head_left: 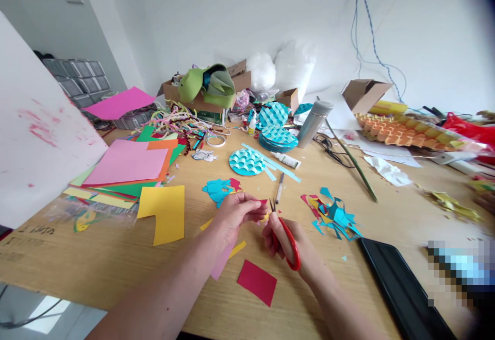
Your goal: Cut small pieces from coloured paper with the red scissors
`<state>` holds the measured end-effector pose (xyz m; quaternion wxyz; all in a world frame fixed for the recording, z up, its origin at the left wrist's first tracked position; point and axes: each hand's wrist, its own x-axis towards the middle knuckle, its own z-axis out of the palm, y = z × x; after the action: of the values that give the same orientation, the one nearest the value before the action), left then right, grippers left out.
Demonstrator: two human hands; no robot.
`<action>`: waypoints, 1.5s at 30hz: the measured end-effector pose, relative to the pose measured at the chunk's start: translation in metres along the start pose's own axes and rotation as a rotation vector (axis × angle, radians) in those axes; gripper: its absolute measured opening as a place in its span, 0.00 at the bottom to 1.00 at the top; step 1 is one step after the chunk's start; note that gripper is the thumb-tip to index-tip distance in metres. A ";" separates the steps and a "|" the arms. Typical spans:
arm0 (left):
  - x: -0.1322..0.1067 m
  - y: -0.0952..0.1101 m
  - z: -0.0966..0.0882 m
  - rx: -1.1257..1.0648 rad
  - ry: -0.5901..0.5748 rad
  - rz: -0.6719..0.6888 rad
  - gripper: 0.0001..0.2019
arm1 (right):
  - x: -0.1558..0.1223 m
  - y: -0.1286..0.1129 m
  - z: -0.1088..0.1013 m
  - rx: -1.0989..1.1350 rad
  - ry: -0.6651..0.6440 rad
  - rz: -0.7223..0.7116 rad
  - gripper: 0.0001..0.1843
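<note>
Between the thumb and fingers of my left hand (pixel 235 211) is a small piece of red paper (pixel 263 202). My right hand (pixel 288 239) grips red-handled scissors (pixel 291 244), whose blades point up beside that piece and look slightly apart. Below the hands lies a dark red paper rectangle (pixel 257 282). Pink paper (pixel 221 264) and a yellow strip (pixel 238 249) lie partly under my left wrist. Just beyond my left hand rests a blue fish-shaped cutout (pixel 217 190). A pen (pixel 279 188) lies past the scissors' tips.
Paper scraps (pixel 338 219) and a black tablet (pixel 398 278) lie on the right. Coloured sheets (pixel 127 162) and yellow paper (pixel 170 216) are on the left. Behind are a blue scalloped disc (pixel 247 162), a glue tube (pixel 286 160), a grey flask (pixel 315 123) and a green stick (pixel 358 170).
</note>
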<state>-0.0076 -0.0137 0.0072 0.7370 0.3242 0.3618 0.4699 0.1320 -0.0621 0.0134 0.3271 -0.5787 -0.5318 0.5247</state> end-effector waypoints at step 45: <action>-0.002 0.001 0.003 0.055 -0.013 -0.015 0.06 | 0.002 0.010 0.001 -0.139 -0.006 0.073 0.28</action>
<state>-0.0065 -0.0154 0.0101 0.7337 0.3443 0.3723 0.4522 0.1338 -0.0623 0.0034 0.2652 -0.6173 -0.5466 0.4998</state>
